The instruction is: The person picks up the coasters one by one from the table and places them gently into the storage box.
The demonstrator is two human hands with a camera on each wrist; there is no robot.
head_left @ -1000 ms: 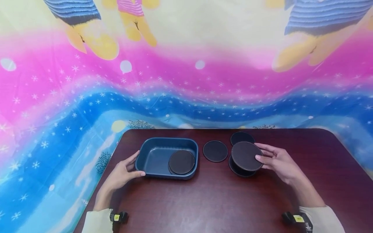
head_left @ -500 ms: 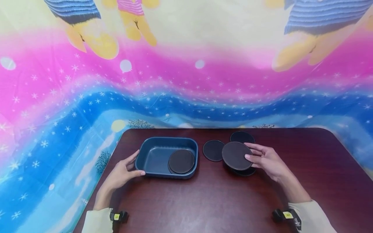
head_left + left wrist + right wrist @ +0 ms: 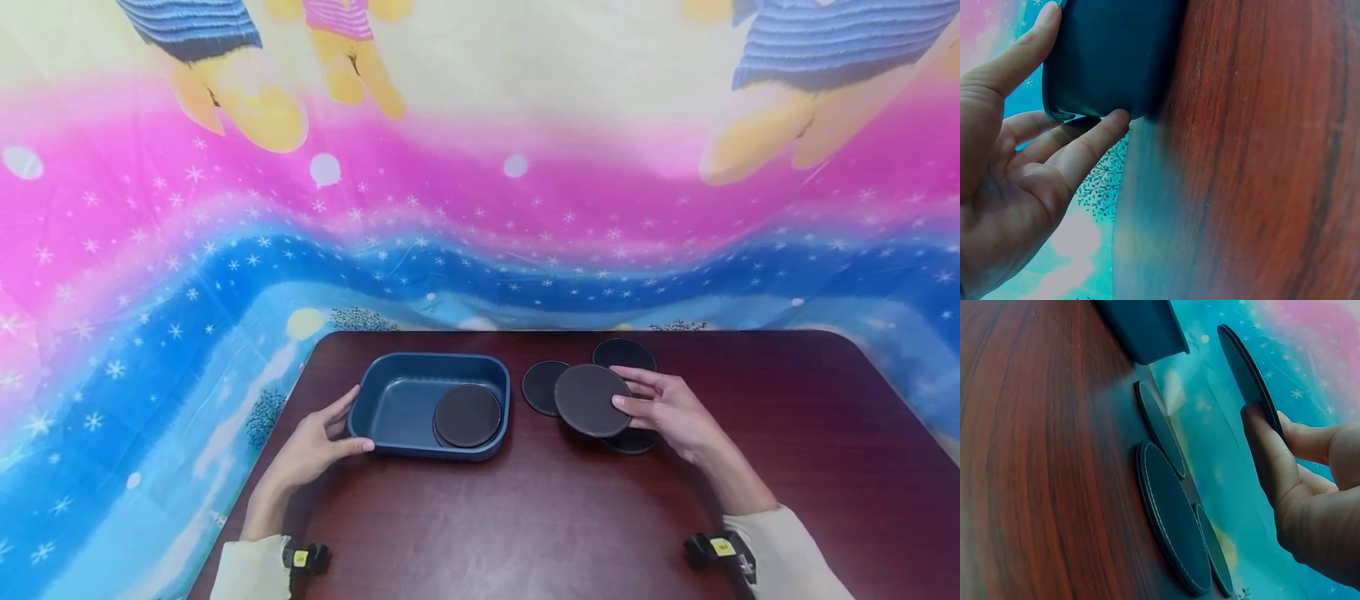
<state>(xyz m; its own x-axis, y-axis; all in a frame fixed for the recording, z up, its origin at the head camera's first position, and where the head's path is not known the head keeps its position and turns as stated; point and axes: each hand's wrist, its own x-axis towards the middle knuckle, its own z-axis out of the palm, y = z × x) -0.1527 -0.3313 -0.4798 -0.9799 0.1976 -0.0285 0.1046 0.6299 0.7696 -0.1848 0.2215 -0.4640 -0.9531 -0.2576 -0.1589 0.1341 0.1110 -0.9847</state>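
In the head view my left hand (image 3: pixel 311 446) holds the left end of a dark blue rectangular storage bin (image 3: pixel 386 360), thumb at the near corner and fingers on the end wall. The left wrist view shows the thumb and fingers apart on the bin (image 3: pixel 1113 59). A round dark coaster (image 3: pixel 467 417) lies inside the bin at its right end. My right hand (image 3: pixel 667 412) pinches another coaster (image 3: pixel 592 400) by its right edge, raised above the table. From the right wrist it appears nearly edge-on, between thumb and fingers.
Beneath and around the raised coaster, several coasters lie on the table: a left one (image 3: pixel 538 387), a back one (image 3: pixel 624 354) and a near one (image 3: pixel 637 442), partly covered. The reddish-brown table (image 3: pixel 495 525) ends at a patterned cloth (image 3: pixel 480 208) behind.
My right hand has carried the pinched coaster leftward, toward the bin, uncovering part of the near coaster and overlapping the left one in view. The left hand and bin stay put.
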